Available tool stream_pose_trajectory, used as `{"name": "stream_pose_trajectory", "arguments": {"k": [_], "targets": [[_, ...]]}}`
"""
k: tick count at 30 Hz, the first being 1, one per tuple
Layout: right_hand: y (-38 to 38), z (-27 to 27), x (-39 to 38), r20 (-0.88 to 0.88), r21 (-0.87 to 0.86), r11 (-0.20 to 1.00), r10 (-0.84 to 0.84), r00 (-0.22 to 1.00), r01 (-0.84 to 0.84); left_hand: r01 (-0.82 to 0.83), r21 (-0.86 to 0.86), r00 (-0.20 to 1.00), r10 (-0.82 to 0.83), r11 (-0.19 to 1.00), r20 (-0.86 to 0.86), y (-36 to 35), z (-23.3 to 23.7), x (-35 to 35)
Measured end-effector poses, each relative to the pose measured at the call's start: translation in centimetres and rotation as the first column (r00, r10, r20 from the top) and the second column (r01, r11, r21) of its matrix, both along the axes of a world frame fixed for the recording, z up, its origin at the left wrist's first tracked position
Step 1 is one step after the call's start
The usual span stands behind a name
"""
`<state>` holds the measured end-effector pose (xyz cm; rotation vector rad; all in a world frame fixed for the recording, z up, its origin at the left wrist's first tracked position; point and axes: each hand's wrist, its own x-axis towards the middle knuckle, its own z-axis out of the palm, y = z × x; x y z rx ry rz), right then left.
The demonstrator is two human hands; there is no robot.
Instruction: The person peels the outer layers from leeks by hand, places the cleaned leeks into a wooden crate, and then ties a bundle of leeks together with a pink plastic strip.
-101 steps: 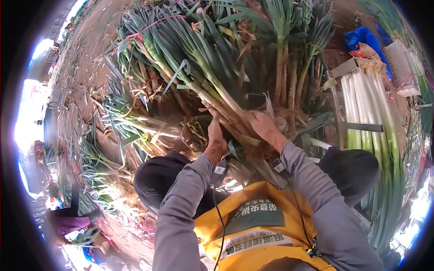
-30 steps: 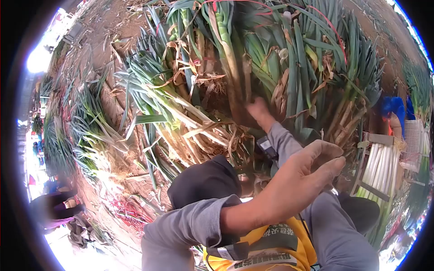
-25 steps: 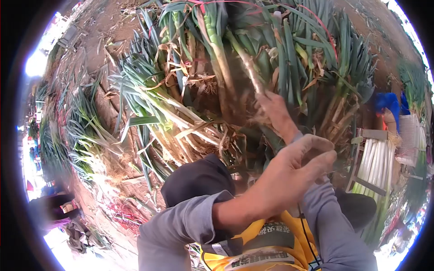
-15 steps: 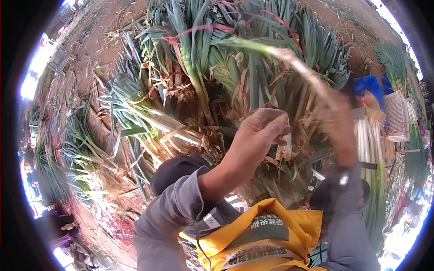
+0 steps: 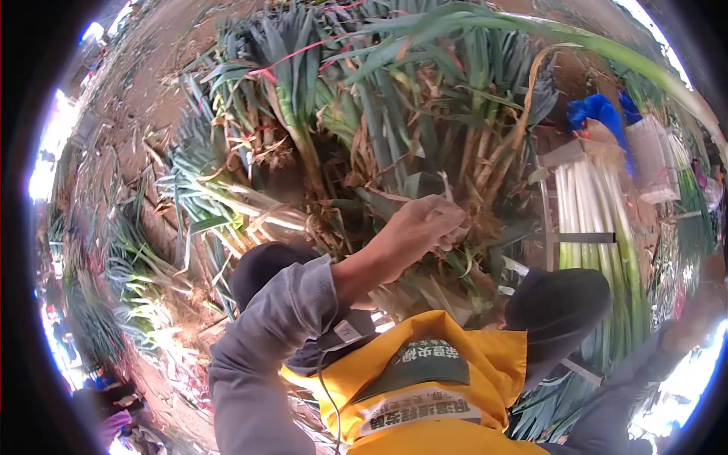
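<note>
In the middle of the head view, my left hand (image 5: 432, 224) is closed, its fingers pinched around a thin pale strip of peel (image 5: 446, 184) that sticks up. Brown dry leaves and root ends lie just beyond it. My right hand (image 5: 705, 284) is far out at the right edge, dim and smeared, with its fingers hard to make out. A long green onion (image 5: 607, 38) arches across the top right, leaves to the left, and its stalk runs down the right edge toward that hand. Where the hand grips it is not plainly visible.
Untrimmed green onions (image 5: 292, 91) are heaped in front, with more bundles (image 5: 136, 258) on the ground at left. Peeled white onions (image 5: 595, 205) lie at right on a frame with a dark bar (image 5: 588, 237). Beside them are a blue bag (image 5: 599, 117) and a pale crate (image 5: 654, 159).
My right hand has swung outward to the right edge, carrying the green onion with it. My left hand has dropped slightly and stays pinched. The head view has shifted a little.
</note>
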<state>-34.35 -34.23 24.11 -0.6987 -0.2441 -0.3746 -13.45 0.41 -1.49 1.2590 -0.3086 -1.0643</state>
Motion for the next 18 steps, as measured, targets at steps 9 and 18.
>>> {"name": "stream_pose_trajectory", "arguments": {"k": [9, 18], "targets": [[4.0, -19.1, 7.5, 0.329, -0.944, -0.298, -0.86, 0.39, 0.139, 0.052, 0.021, 0.997, -0.053, 0.998, 0.052, -1.1, 0.2, -0.6], [17.8, -33.4, 19.1, 0.068, -0.992, -0.122, -0.707, 0.704, -0.027, 0.08, -0.181, 0.996, -0.071, 0.98, 0.055, 1.0, 2.0, -1.5]]}}
